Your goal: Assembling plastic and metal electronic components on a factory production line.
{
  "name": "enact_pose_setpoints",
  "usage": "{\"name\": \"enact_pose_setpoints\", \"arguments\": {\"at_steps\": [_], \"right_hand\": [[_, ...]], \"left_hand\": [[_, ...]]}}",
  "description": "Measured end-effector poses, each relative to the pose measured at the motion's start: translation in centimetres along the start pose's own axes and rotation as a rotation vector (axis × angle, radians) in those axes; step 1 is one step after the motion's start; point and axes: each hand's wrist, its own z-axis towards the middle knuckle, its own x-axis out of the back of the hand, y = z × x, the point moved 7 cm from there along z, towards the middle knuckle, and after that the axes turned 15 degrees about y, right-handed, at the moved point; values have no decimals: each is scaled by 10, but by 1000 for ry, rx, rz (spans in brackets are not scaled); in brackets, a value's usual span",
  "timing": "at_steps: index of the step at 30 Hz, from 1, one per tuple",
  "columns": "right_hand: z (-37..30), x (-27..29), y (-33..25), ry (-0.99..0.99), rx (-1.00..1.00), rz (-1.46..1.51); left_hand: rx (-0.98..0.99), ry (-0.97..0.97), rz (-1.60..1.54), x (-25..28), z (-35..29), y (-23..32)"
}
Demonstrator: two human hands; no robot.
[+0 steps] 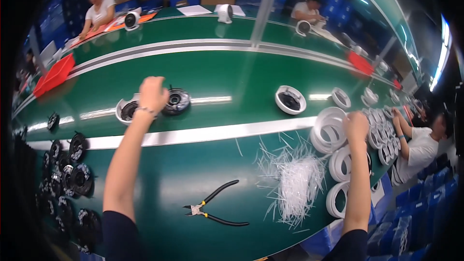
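Note:
My left hand (153,95) reaches over the belt with its fingers curled down at the edge of a black round part (178,102). Just left of that hand, partly behind it, lies a white ring-shaped housing (121,110) with a dark piece inside. My right hand (356,126) is closed at the right rim of a white plastic ring (316,135), at the top of a column of such rings; its fingertips are hidden. Between my forearms, diagonal cutters (197,210) with black handles lie spread on the green table, beside a heap of clear thin plastic strips (297,183).
Several black round parts (81,180) are piled at the left. Another white housing (290,100) sits on the green belt, with more white rings (379,130) at right. Red trays (55,75) stand farther off. A person (418,147) works at right; others sit across the belt.

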Motion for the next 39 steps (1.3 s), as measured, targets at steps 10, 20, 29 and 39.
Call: {"name": "enact_pose_setpoints", "arguments": {"at_steps": [10,20,29,39], "right_hand": [[4,112,-169,310,597,678],[-119,157,-373,170,1264,1127],[-206,144,-432,-173,1435,1212],[-166,102,-396,-592,887,1080]], "left_hand": [[379,-147,-64,-39,-26,-22],[591,152,-500,113,-116,-44],[870,365,-643,175,-197,-59],[968,339,-815,164,-206,-41]]}}
